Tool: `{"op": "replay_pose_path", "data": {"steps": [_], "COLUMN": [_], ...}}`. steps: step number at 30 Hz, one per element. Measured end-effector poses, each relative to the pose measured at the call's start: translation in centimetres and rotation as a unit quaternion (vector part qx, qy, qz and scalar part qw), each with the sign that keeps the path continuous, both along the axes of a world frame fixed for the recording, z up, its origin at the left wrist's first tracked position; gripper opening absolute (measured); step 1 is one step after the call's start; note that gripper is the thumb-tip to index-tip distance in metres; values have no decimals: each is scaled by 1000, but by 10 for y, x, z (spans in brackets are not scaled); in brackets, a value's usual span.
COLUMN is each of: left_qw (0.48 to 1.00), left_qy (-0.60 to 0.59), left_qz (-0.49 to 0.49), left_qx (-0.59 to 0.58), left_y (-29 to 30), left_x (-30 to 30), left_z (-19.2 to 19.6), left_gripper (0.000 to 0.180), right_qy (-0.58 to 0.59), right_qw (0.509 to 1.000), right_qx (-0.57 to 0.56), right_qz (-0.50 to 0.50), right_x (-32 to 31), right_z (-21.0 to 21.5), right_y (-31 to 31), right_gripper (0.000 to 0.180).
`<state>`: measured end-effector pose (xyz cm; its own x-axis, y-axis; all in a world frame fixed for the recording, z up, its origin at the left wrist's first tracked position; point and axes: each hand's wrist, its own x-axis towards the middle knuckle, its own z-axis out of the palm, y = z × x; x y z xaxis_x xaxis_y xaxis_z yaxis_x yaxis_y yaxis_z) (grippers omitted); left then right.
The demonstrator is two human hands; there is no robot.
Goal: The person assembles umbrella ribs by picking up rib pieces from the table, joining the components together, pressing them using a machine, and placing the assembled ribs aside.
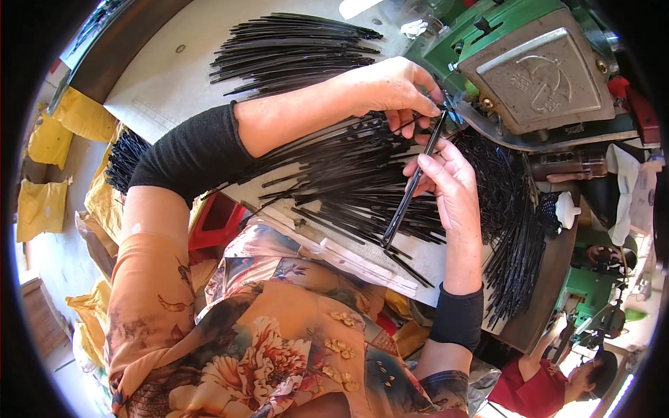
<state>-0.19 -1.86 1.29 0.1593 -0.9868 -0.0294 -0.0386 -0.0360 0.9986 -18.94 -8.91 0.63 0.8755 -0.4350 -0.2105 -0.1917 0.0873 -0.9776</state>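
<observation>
My right hand [451, 184] grips a long thin black rod [411, 187], holding it slanted with its upper end at the green machine [529, 63]. My left hand [394, 87] reaches across from the left, fingers pinched on the rod's upper tip next to the machine's metal jaw. Under both hands lies a loose heap of black rods [348, 188] on the white table [174, 76]. Black sleeves cover both forearms.
A second fan of black rods [293, 49] lies at the back of the table. More rods [516, 244] hang off the right edge. Yellow sacks [49, 139] lie on the floor at left. Another person in a red top [540, 390] sits at lower right beside a second green machine [592, 292].
</observation>
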Motion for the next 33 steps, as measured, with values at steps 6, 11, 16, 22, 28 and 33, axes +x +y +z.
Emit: {"op": "replay_pose_path", "data": {"steps": [6,11,16,22,28,33], "left_qw": [999,999,999,996,994,993], "left_qy": [7,8,29,72,95,113], "left_qz": [-23,-18,-27,-44,-39,-33], "left_qx": [39,29,28,22,24,16], "left_y": [1,2,6,4,4,3], "left_x": [6,4,3,1,-1,0], "left_z": [-2,0,6,-2,-4,-1], "left_gripper": [28,28,29,31,29,27], "right_qy": [-32,-58,-51,-64,-71,-64], "right_qw": [996,993,992,993,993,992], "right_qx": [74,82,63,62,55,50], "right_qz": [-26,-67,-94,-81,-82,-97], "right_x": [1,2,2,7,9,4], "right_z": [-2,-2,1,2,2,8], "right_y": [3,3,4,4,5,0], "right_gripper": [28,21,20,20,21,21]}}
